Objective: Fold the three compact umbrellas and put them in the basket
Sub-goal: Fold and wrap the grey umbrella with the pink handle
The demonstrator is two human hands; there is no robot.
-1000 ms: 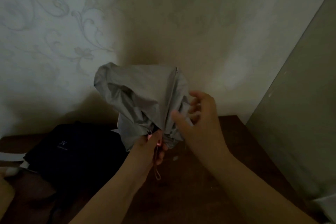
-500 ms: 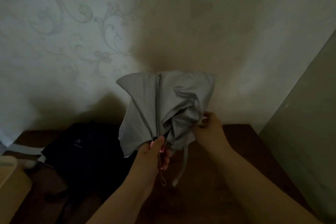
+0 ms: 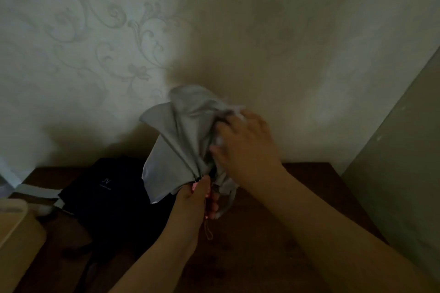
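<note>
Dim view down onto a dark wooden table [image 3: 273, 245] set against patterned wallpaper [image 3: 107, 31].

At centre frame, a grey compact umbrella [image 3: 176, 145] held upright above the table, canopy loose and flaring up toward 12 o'clock. Left hand [image 3: 197, 200] at 6 o'clock of the canopy, fingers closed tight around the handle end, likely to steady the shaft so the cloth hangs free for gathering. Thin wrist cord [image 3: 209, 231] dangling below that fist, and a grey closure strap [image 3: 226, 207] looping down just beside it at 3 o'clock.

Right hand [image 3: 245, 147] pressed against the canopy at 3 o'clock, fingers curled into the folds and bunching fabric, apparently to pleat and wrap the panels around the shaft before strapping. Folding judged partway: cloth still billowed, strap unfastened.

On the table at 9 o'clock of the grey umbrella, a dark, near-black umbrella [image 3: 112, 192] lying flat with small pale lettering, too small to read. Hard to tell in the gloom whether opened out or collapsed.

At far 8 o'clock, a pale rounded corner [image 3: 16, 226], cut off by the frame; possibly the basket, not certain. Third umbrella not identifiable. Handle itself hidden inside the left fist. Right fingertips blurred. Plain panel [image 3: 404, 173] filling the 3 o'clock edge.
</note>
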